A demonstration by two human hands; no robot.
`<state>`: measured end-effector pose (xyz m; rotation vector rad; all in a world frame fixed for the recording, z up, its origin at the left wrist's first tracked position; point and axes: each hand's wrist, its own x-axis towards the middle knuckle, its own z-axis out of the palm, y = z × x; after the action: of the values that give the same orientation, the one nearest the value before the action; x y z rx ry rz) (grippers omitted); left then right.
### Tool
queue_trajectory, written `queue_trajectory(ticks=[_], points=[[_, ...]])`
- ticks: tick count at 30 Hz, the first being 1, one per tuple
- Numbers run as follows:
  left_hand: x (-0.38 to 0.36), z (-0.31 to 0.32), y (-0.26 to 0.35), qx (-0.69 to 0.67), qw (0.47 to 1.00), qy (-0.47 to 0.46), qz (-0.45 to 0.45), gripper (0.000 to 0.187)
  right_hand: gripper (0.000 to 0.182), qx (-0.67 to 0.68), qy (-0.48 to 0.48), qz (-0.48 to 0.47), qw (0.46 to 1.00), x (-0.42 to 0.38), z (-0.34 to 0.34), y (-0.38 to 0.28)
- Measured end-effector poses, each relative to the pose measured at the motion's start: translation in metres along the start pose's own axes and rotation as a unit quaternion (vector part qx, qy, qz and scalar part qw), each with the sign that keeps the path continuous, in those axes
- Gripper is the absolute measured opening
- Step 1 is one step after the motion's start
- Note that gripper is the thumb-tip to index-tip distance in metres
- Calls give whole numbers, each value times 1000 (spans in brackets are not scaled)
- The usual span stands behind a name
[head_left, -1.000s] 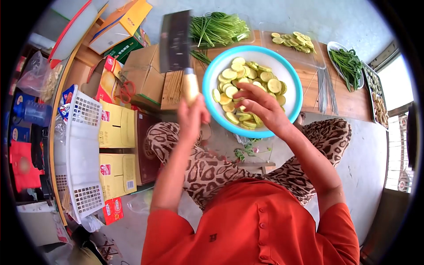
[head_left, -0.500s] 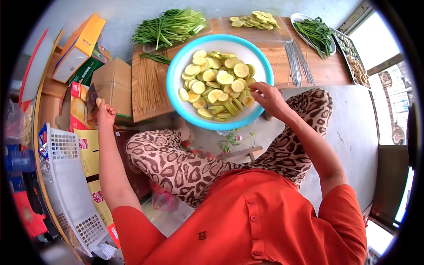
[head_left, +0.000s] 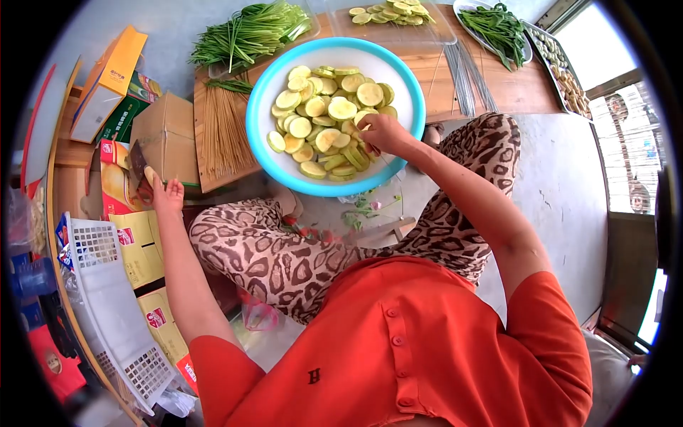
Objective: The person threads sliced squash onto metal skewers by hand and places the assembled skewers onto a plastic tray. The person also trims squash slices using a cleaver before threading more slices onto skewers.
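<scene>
A large white basin [head_left: 256, 142] with a blue rim holds a heap of zucchini slices [head_left: 326, 117]. My right hand [head_left: 384, 134] reaches over its right side, fingers bent down and closed on zucchini slices; the fingertips are partly hidden. Out to the left, my left hand [head_left: 168, 193] is beside the cardboard boxes, palm turned up. It grips what looks like a knife [head_left: 149, 174] by a pale handle, with a dark flat blade pointing away. Some fingers of that hand are loosely uncurled.
Bamboo skewers [head_left: 224, 135] lie left of the basin, metal skewers [head_left: 469, 82] to its right. Behind are garlic chives [head_left: 245, 35], a tray with more zucchini slices [head_left: 395, 12], a plate of leafy greens [head_left: 496, 32] and a filled tray [head_left: 562, 71]. A cardboard box [head_left: 165, 139] and white basket [head_left: 107, 285] stand left.
My right hand has moved left and deeper over the slices in the basin. My left hand's fingers have loosened and turned upward. The whole view has shifted slightly.
</scene>
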<state>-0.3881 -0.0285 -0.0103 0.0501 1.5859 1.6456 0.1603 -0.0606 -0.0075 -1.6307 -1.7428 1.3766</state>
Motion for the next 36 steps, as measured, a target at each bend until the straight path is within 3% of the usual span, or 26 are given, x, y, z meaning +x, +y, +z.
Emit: queue_trajectory(ticks=[4, 5, 6, 10, 14, 17, 19, 22, 23, 27, 31, 33, 34, 36], points=[[-7, -16, -5, -8, 998, -32, 46, 35, 20, 112, 10, 4, 994, 7, -10, 3], [-36, -4, 0, 29, 990, -96, 101, 34, 18, 148, 21, 10, 989, 5, -15, 1], [-65, 9, 2, 63, 973, -158, 156, 33, 18, 196, 14, 18, 980, 4, -20, 0], [-167, 85, -20, 222, 899, -345, 156, 28, 20, 233, 12, -21, 972, -6, -39, -16], [-179, 142, -89, 370, 804, -430, 181, 26, 19, 292, 36, -59, 954, -16, -48, -23], [-184, 176, -129, 451, 759, -417, 215, 26, 20, 291, 44, -60, 954, -24, -51, -21], [-181, 189, -151, 499, 598, -380, 498, 32, 21, 315, 52, -51, 946, -25, -50, -17], [-194, 200, -168, 556, 599, -364, 447, 38, 20, 328, 69, -46, 941, -22, -47, -15], [-198, 201, -174, 552, 580, -342, 492, 38, 20, 333, 61, -52, 940, -22, -47, -16], [-206, 209, -181, 571, 602, -307, 467, 30, 20, 315, 66, -52, 946, -25, -45, -23], [-189, 220, -185, 555, 590, -339, 478, 31, 20, 301, 60, -58, 950, -25, -45, -21], [-183, 226, -180, 525, 705, -367, 306, 27, 19, 302, 56, -72, 949, -28, -46, -23], [-184, 227, -172, 525, 704, -367, 306, 27, 19, 302, 56, -72, 949, -29, -46, -23], [-190, 228, -150, 360, 835, -409, 71, 23, 19, 294, 48, -88, 951, -31, -46, -25]])
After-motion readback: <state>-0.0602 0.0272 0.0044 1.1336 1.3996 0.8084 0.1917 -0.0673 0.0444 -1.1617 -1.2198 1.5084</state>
